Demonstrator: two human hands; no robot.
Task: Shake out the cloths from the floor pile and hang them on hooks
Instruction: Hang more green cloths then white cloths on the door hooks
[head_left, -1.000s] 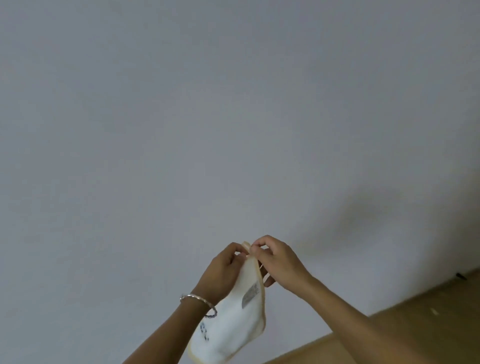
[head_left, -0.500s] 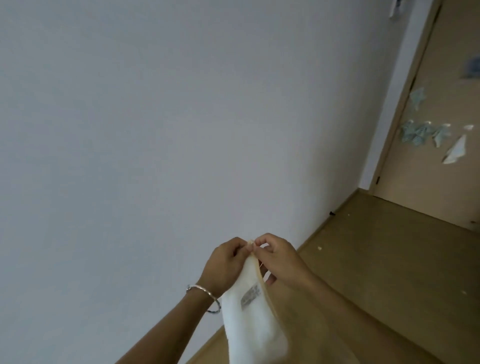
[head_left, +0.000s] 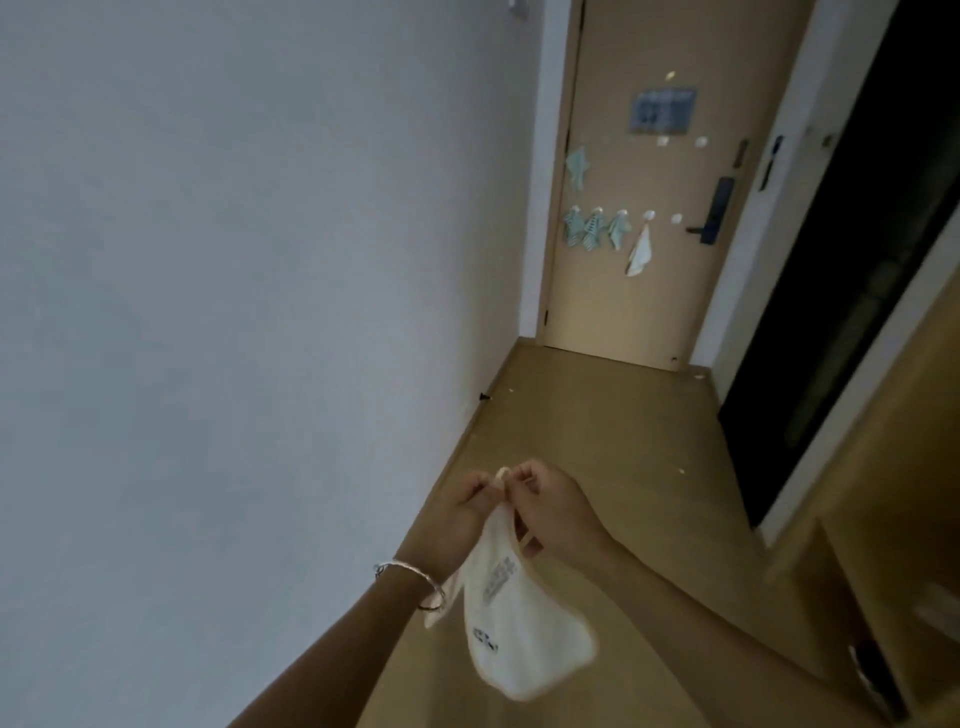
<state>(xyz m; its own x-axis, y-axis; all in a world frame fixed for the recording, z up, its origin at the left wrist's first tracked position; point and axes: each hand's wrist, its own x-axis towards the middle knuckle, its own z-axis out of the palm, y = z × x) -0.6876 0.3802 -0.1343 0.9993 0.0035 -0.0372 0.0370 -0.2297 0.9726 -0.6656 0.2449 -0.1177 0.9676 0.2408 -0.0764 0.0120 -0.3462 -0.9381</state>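
Door (head_left: 623, 312) now ahead; left hand (head_left: 460, 514), right hand (head_left: 558, 514) pinch limp white cloth (head_left: 524, 629)

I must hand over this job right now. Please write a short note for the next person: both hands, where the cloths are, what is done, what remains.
Left hand: pinches the hanging loop at the top of the white cloth.
Right hand: pinches the same loop; the cloth hangs below both hands.
Done: four green cloths and one white one hang on the door at the hallway's end.
Left to do: carry this cloth there and hang it, probably on the free hook beside the white one. The floor pile is not in view.
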